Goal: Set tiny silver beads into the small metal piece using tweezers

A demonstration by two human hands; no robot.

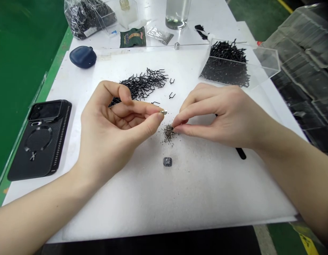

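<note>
My left hand (pixel 118 118) pinches a small shiny metal piece (pixel 164 112) between thumb and forefinger, above the white work surface (pixel 142 198). My right hand (pixel 214 113) has thumb and forefinger closed at the edge of a little heap of tiny metal bits (pixel 168 133); whatever is between those fingertips is too small to make out. A black rounded strip end (pixel 241 153) sticks out beneath the right wrist, the rest hidden. Behind my left hand spreads a pile of black forked pieces (pixel 145 83). Nearer to me sits a small dark square block (pixel 167 162).
On the left lie a black phone (pixel 38 141) and a dark blue rounded case (pixel 83 56). A clear tray (pixel 265 62) with more black pieces is at right. Behind are a filled plastic bag (pixel 86 17), a green packet (pixel 132 37) and a clear container of liquid (pixel 177 16).
</note>
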